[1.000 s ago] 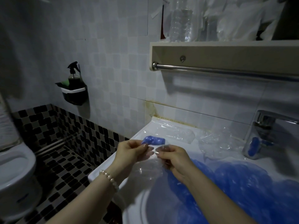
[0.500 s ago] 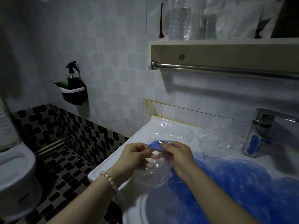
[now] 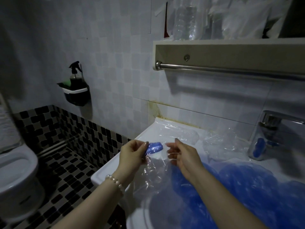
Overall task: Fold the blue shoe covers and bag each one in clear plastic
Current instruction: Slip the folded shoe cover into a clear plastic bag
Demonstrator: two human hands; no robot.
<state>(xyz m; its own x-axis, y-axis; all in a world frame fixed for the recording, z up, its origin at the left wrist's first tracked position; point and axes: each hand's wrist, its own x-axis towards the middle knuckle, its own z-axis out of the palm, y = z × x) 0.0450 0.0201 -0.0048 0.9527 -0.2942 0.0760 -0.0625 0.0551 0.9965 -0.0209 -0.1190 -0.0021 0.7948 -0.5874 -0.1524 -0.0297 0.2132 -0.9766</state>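
Over the near-left corner of the white ceramic sink (image 3: 105, 171), the left hand (image 3: 132, 154) pinches a small folded blue plastic shoe cover (image 3: 154, 147) between thumb and fingers, together with the top of a clear crinkled plastic bag (image 3: 155, 169) that hangs below it. The folded cover sits at the bag's mouth; whether it is fully inside I cannot tell. The right hand (image 3: 183, 156) is just beside it, not touching the cover, fingers loosely spread and a little curled, against the bag's right edge; whether they grip the film I cannot tell.

A pearl bead bracelet (image 3: 115, 182) circles the left wrist. To the right, a heap of loose blue shoe covers (image 3: 247, 187) fills the basin up to its rim. More clear plastic bags (image 3: 189, 136) lie on the sink's back ledge against the tiled wall. The chrome tap (image 3: 267, 134) stands at far right, well apart from the hands. Left of the sink edge the floor drops away, with the white toilet (image 3: 16, 171) beyond. Above, a steel towel rail (image 3: 231, 71) leaves open air over the hands.
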